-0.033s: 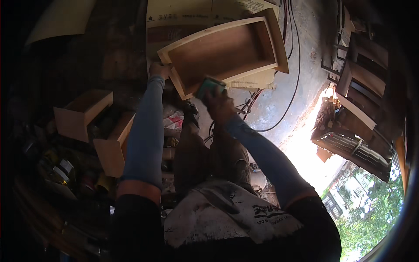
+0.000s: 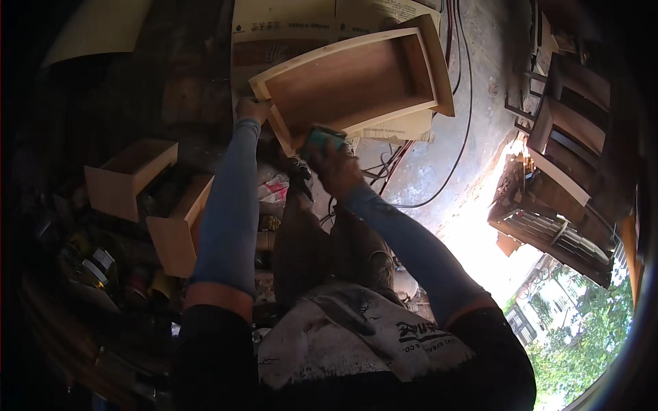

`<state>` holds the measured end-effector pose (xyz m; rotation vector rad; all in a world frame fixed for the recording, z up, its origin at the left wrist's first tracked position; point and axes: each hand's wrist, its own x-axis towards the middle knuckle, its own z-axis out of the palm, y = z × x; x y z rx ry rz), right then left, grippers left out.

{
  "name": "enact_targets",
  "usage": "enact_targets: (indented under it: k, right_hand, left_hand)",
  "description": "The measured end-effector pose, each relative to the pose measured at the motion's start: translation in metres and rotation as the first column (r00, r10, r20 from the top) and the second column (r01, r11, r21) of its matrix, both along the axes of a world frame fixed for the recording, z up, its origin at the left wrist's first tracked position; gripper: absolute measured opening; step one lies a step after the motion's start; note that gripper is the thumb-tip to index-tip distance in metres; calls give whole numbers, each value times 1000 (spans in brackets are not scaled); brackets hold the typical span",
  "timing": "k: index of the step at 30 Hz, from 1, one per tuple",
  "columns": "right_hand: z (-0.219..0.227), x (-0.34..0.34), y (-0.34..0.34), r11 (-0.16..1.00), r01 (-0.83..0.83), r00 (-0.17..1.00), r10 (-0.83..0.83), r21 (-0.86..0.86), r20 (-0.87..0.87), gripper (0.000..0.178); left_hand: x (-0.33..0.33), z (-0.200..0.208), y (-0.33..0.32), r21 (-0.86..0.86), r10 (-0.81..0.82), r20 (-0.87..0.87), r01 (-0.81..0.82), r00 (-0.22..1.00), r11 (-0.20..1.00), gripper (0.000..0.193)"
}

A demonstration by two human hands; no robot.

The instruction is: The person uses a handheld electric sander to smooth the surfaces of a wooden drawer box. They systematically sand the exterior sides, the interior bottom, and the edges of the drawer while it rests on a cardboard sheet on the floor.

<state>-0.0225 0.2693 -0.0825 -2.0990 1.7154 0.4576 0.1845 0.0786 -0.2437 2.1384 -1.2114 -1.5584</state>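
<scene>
A wooden drawer (image 2: 349,79), open side up, lies tilted across flattened cardboard in front of me. My left hand (image 2: 252,109) is closed around the drawer's left end. Gripped in my right hand (image 2: 334,164) is a boxy green palm sander (image 2: 325,140), held at the drawer's near rim, close to the near left corner. Its underside is hidden, and motion blurs it a little.
Two more wooden drawers (image 2: 130,179) stand on the left. Under the work lies printed cardboard (image 2: 288,27). Dark cables (image 2: 469,103) run over the concrete floor to the right. Dark wooden furniture (image 2: 569,123) stands at far right, beside a bright opening.
My right hand and the palm sander have shifted a little left and toward me along the near rim. My left hand keeps its hold on the drawer, which has barely moved.
</scene>
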Motion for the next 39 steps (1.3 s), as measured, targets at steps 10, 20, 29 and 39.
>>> enact_targets:
  k: [10, 20, 29, 39]
  right_hand:
    - [14, 91, -28, 986, -123, 951, 86, 109, 296, 49]
    - [23, 99, -16, 981, 89, 977, -120, 171, 179, 64]
    - [41, 32, -31, 993, -67, 979, 46, 99, 198, 71]
    - [26, 92, -96, 945, -245, 902, 140, 216, 409, 53]
  left_hand:
    - [0, 5, 1, 9, -48, 28, 48, 998, 999, 44]
    - [5, 7, 6, -103, -108, 77, 115, 991, 988, 37]
    - [13, -7, -5, 11, -197, 141, 197, 970, 980, 47]
    - [38, 26, -11, -142, -168, 213, 201, 963, 969, 63]
